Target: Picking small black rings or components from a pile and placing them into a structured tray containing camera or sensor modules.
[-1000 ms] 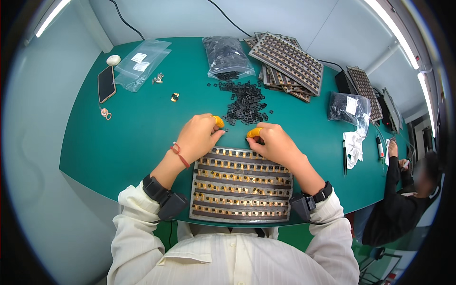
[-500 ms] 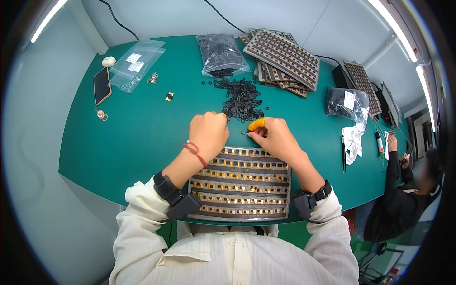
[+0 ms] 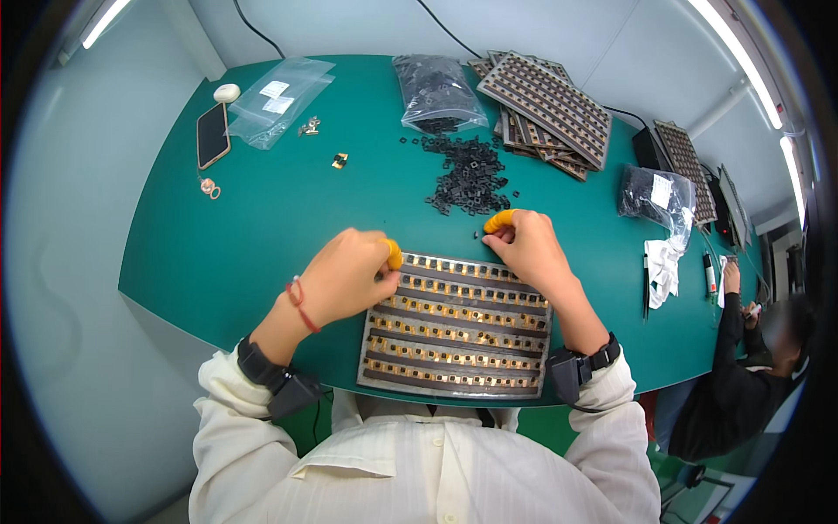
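We see the left hand [image 3: 349,278] curled at the top left edge of the grey parts tray [image 3: 456,327], which lies on the green desk [image 3: 253,210] just before the person. The right hand [image 3: 528,249] is at the tray's top right corner. Both grips are clenched with orange fingertip covers; what they pinch we cannot tell. A pile of small black parts [image 3: 471,175] lies near, beyond the tray.

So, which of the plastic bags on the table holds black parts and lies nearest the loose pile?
The bag at the table's far edge, just beyond the pile; the other dark bag lies further right.
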The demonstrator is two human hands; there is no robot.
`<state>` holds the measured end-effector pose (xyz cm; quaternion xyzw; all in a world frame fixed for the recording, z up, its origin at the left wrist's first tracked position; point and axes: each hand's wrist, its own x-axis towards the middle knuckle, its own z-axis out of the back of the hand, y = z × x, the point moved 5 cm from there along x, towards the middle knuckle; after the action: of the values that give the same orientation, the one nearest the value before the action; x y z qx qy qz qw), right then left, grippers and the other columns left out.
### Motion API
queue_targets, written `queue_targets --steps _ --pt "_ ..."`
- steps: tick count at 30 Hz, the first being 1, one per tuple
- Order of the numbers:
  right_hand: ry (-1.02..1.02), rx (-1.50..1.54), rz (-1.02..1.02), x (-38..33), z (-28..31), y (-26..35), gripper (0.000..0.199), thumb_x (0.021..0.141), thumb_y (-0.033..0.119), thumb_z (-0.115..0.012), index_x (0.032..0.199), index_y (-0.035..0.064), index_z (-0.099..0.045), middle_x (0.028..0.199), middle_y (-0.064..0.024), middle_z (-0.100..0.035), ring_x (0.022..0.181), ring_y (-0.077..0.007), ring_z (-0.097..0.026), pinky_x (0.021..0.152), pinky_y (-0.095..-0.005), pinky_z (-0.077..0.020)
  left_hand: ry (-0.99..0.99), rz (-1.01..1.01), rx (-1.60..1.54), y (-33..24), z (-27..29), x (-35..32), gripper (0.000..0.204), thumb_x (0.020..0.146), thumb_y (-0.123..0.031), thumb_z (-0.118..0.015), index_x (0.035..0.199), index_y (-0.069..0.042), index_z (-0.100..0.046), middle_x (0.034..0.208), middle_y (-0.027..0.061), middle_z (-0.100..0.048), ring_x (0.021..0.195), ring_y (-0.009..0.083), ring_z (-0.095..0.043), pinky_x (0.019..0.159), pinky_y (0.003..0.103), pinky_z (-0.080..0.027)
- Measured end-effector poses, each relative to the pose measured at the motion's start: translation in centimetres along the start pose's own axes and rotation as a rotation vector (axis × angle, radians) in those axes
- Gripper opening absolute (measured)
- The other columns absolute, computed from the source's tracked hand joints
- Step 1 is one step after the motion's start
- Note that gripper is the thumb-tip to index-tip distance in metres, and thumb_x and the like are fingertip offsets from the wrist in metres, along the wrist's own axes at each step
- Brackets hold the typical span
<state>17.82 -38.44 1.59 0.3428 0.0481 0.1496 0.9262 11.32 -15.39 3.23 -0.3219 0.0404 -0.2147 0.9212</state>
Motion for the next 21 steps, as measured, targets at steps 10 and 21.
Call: queue_targets --steps 10,21 --pt "0.041 -0.061 0.037 -2.6 1.3 0.2 0.015 0.08 0.006 -0.075 0.09 -0.0044 -0.072 0.079 -0.0127 -0.068 0.068 -0.0202 -0.065 0.065 -0.0309 -0.0523 0.041 -0.135 0.148 -0.8 -1.2 -2.9 0.01 0.079 -0.011 -0.07 0.086 -0.003 -0.068 0.079 0.0077 -0.063 0.074 0.0272 -0.058 0.076 0.037 -0.047" --pt "0.037 -0.143 0.136 -12.0 4.2 -1.5 0.014 0.078 0.004 -0.075 0.089 -0.0031 -0.07 0.082 -0.0134 -0.062 0.071 -0.0283 -0.064 0.063 -0.0348 -0.0515 0.006 -0.091 0.372 -2.8 -3.0 -5.5 0.031 0.084 -0.025 -0.073 0.067 -0.001 -0.065 0.065 0.0109 -0.058 0.062 0.0297 -0.056 0.062 0.04 -0.044"
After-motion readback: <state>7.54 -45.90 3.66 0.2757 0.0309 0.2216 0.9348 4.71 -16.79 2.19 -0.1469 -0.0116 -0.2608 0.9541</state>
